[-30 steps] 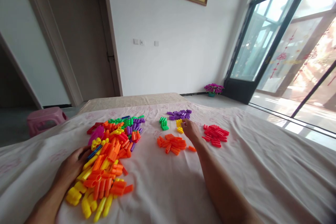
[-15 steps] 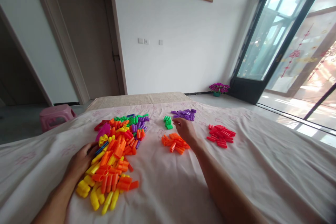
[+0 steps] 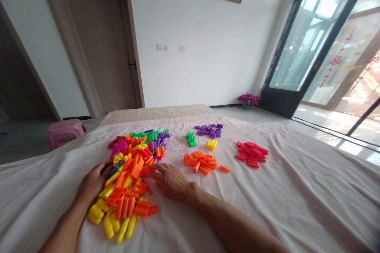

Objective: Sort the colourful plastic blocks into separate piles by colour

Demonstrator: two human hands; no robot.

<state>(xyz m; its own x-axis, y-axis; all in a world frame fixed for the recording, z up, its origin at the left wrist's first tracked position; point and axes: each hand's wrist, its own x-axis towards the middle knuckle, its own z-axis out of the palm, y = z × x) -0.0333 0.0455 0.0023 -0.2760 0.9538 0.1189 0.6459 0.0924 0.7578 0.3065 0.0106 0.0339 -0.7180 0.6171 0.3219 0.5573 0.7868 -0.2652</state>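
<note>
A mixed pile [image 3: 133, 168] of colored plastic pieces lies on the left of the pale cloth [image 3: 285, 189], between the two hands. The left hand [image 3: 94, 182] rests along the left edge of the pile, its fingers curled beside the blue pieces [image 3: 116, 168]. The right hand [image 3: 172, 182] reaches in from the right, fingers loosely bent at the red and orange pieces on that edge. Both sets of fingertips merge with the pile, so I cannot tell whether either hand grips anything. Yellow pieces gather at the pile's near end; green and purple ones lie at the far end, and a magenta piece [image 3: 118, 148] sits on the far left side. To the right, sorted by color, are a green group [image 3: 191, 139], a purple group [image 3: 212, 130] farthest away, a small yellow group [image 3: 211, 145] just nearer, and an orange group [image 3: 201, 161] nearest, with a single orange piece [image 3: 225, 168] apart on its right. A red group [image 3: 252, 153] lies farthest right. Beyond the cloth, a pink stool [image 3: 67, 132] stands at the far left.
</note>
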